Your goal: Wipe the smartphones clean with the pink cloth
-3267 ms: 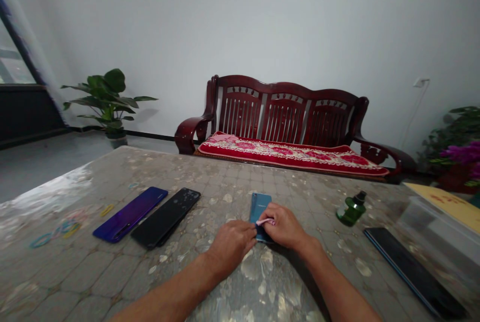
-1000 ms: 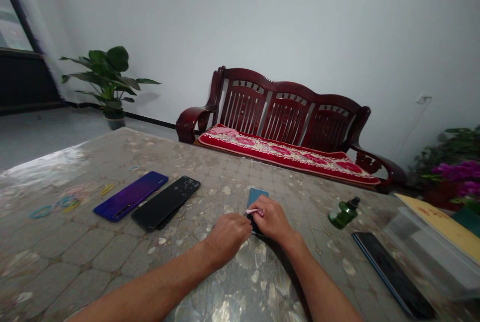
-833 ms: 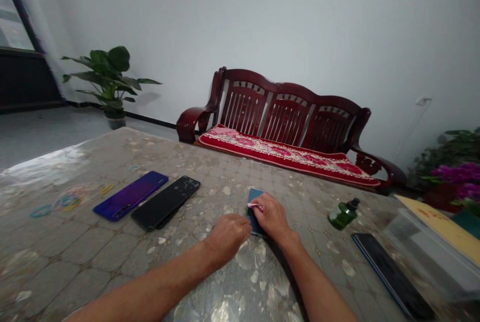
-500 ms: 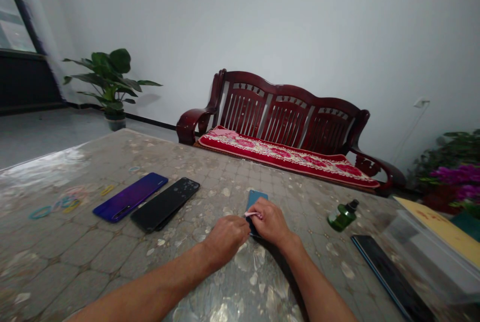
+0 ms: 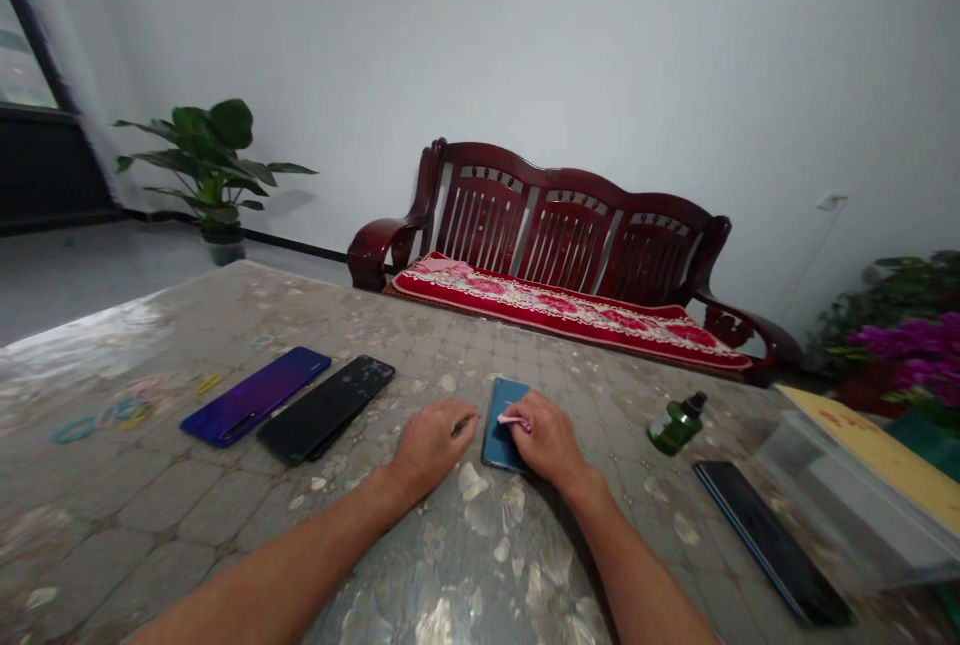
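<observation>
A blue phone (image 5: 498,437) lies on the table, its right part covered by my right hand (image 5: 546,435). Those fingers are closed on a thin pink piece (image 5: 513,419), whose pale end sticks out to the left over the phone; its exact kind is unclear. Just left of the phone, my left hand (image 5: 433,440) rests low near the tabletop with its fingers curled together. A small dark spot shows between its thumb and forefinger, and I cannot tell whether it is an object or a gap.
A purple phone (image 5: 259,395) and a black phone (image 5: 330,410) lie at left, near coloured bands (image 5: 135,410). On the right are a green bottle (image 5: 675,427), another dark phone (image 5: 772,540) and a clear plastic box (image 5: 840,505). A wooden bench (image 5: 555,225) stands beyond the table.
My left hand has drawn away from my right hand, to the left, uncovering more of the blue phone. My right hand still has the pink piece.
</observation>
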`<state>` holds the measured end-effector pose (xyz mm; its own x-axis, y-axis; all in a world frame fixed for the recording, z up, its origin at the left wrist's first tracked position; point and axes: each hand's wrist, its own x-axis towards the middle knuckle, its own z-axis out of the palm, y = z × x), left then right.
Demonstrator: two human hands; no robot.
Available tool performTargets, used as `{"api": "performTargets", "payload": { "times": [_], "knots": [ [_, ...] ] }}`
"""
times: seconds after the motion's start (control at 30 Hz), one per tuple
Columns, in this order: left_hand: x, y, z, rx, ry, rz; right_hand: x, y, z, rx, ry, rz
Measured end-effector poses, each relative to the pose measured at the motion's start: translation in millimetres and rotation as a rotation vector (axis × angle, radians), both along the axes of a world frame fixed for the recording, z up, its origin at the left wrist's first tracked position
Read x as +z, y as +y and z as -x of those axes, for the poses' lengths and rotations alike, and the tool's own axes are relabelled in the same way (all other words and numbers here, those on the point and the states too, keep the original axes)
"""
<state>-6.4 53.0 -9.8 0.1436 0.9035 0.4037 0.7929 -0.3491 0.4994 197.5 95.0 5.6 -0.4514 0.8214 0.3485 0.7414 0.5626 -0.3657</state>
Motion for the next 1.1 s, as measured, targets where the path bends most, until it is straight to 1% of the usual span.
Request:
{"api": "performTargets", "payload": {
  "times": [0.13, 0.2, 0.27, 0.4, 0.5, 0.57, 0.67, 0.73, 0.8, 0.87, 0.93, 1.0, 1.1],
  "knots": [
    [-13.1, 9, 4, -0.087, 0.022, -0.009, 2.3, -9, -1, 0.16, -0.031, 0.037],
    [-17.6, 11, 5, -0.112, 0.055, 0.009, 1.7, -12, -1, 0.196, -0.036, 0.046],
    [-19.3, 12, 5, -0.123, 0.079, 0.033, -0.1, -12, -2, 0.178, -0.033, 0.034],
    [-17.9, 10, 3, -0.114, 0.118, 0.051, -5.1, -6, -4, 0.069, -0.009, -0.025],
    [-13.5, 10, -1, -0.126, 0.137, 0.063, -7.1, -1, -7, -0.019, 0.009, -0.045],
    [-7.6, 10, -3, -0.14, 0.183, 0.082, -6.5, 0, -10, -0.048, 0.02, -0.046],
    [4.2, 16, -5, -0.129, 0.312, 0.095, -3.9, 0, -12, -0.008, 0.017, -0.028],
    [10.7, 22, -6, -0.133, 0.39, 0.082, -2.1, -1, -14, 0.063, 0.007, -0.002],
    [13.6, 30, -7, -0.154, 0.434, 0.071, -1.1, -2, -14, 0.133, 0.001, 0.027],
    [12.6, 37, -8, -0.179, 0.443, 0.07, -1.1, -3, -15, 0.173, -0.008, 0.048],
    [8.6, 42, -8, -0.184, 0.429, 0.072, -1.7, -3, -15, 0.176, -0.017, 0.053],
    [3.3, 45, -8, -0.176, 0.414, 0.062, -2.6, -1, -15, 0.142, -0.016, 0.031],
    [-4.0, 46, -7, -0.155, 0.393, 0.039, -3.7, 3, -16, 0.033, 0.003, -0.019]
  ]
}}
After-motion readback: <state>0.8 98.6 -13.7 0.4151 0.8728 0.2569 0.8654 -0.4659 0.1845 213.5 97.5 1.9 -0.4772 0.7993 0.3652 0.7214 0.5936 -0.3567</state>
